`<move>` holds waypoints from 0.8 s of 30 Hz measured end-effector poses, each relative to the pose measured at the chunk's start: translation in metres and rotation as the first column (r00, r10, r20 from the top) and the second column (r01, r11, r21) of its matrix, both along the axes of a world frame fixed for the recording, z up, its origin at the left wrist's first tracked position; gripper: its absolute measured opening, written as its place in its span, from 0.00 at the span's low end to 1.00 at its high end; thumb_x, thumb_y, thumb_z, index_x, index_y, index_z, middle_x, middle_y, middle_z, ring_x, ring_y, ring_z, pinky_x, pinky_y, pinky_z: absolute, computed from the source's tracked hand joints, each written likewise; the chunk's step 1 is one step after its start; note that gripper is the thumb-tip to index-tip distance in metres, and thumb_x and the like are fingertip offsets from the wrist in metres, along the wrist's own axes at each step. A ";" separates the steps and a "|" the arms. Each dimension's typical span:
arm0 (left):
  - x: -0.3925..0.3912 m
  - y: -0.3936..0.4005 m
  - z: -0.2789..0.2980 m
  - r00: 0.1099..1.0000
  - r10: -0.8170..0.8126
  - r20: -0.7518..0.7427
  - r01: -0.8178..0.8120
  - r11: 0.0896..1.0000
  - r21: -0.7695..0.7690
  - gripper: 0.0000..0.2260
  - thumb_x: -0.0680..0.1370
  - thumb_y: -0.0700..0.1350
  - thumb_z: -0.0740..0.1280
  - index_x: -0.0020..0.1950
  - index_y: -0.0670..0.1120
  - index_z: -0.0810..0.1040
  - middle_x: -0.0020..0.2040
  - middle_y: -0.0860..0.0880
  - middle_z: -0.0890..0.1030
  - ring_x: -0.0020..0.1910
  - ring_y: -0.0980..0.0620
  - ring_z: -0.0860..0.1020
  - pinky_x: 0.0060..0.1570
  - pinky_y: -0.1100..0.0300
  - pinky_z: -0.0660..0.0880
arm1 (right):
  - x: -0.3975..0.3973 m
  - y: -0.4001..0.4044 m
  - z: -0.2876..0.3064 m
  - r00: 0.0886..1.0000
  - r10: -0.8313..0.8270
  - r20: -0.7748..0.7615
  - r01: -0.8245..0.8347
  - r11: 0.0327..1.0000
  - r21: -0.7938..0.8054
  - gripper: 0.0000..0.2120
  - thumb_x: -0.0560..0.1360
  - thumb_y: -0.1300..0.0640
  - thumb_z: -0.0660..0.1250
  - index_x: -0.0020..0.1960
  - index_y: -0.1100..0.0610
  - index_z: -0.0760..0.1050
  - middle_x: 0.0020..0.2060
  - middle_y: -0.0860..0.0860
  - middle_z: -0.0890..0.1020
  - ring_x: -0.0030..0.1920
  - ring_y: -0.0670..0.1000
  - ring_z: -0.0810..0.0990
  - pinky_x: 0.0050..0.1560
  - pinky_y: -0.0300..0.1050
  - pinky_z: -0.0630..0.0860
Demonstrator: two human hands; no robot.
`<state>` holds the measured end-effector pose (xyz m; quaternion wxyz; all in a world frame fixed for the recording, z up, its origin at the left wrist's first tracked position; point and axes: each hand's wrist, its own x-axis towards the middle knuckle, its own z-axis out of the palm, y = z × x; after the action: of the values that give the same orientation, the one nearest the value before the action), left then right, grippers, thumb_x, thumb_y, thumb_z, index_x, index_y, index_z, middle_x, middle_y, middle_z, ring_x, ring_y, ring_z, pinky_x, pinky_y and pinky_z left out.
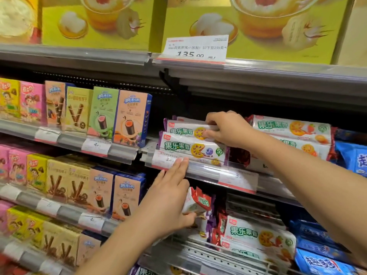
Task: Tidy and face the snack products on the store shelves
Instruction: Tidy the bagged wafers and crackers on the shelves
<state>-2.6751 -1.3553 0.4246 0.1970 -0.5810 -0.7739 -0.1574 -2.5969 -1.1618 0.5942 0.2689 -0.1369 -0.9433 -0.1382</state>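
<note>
Two white biscuit packs with purple ends lie stacked on the middle shelf. My right hand (228, 130) grips the upper pack (182, 130), fingers curled over its top edge and thumb on its front. The lower pack (190, 150) rests against the price rail (208, 171). My left hand (168, 197) reaches up from below: two straight fingers touch the price rail, while the thumb pinches a white pack with a red end (198, 201) against the palm. Most of that pack is hidden behind my hand.
Red-ended packs (292, 129) of the same biscuit lie to the right, with blue packs (355, 157) beyond them. Upright snack boxes (129, 116) fill the shelves on the left. More biscuit packs (258, 237) lie on the shelf below. Yellow gift boxes (99, 22) and a price card (195, 48) sit above.
</note>
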 end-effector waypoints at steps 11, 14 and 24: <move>-0.004 0.000 -0.005 1.000 -0.010 -0.006 0.010 0.999 0.040 0.18 0.75 0.65 0.67 0.48 0.53 0.65 0.81 0.52 0.33 0.80 0.54 0.32 0.81 0.52 0.49 | 0.067 -0.041 -0.045 0.925 0.213 -0.314 -0.180 0.975 0.130 0.15 0.79 0.48 0.62 0.59 0.53 0.80 0.53 0.48 0.84 0.53 0.53 0.82 0.50 0.55 0.80; -0.006 0.001 -0.007 0.998 -0.056 -0.001 0.056 0.994 0.094 0.18 0.74 0.64 0.68 0.47 0.53 0.67 0.82 0.53 0.38 0.81 0.55 0.35 0.80 0.53 0.51 | 0.101 -0.063 -0.103 0.875 0.293 -0.384 -0.281 0.956 0.090 0.10 0.77 0.50 0.64 0.50 0.52 0.82 0.44 0.45 0.85 0.45 0.50 0.83 0.42 0.51 0.80; 0.030 0.003 -0.033 0.946 -0.325 0.009 0.318 0.931 0.181 0.17 0.67 0.61 0.70 0.50 0.58 0.69 0.84 0.56 0.53 0.81 0.52 0.56 0.65 0.50 0.73 | 0.161 -0.059 -0.224 0.982 0.063 -0.177 -0.131 0.906 -0.402 0.26 0.78 0.35 0.59 0.73 0.41 0.68 0.68 0.38 0.76 0.65 0.41 0.76 0.65 0.42 0.74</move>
<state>-2.6451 -1.3525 0.3917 0.2043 -0.6768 -0.6550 -0.2667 -2.4362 -1.2207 0.3700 0.3152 -0.1538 -0.9323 0.0888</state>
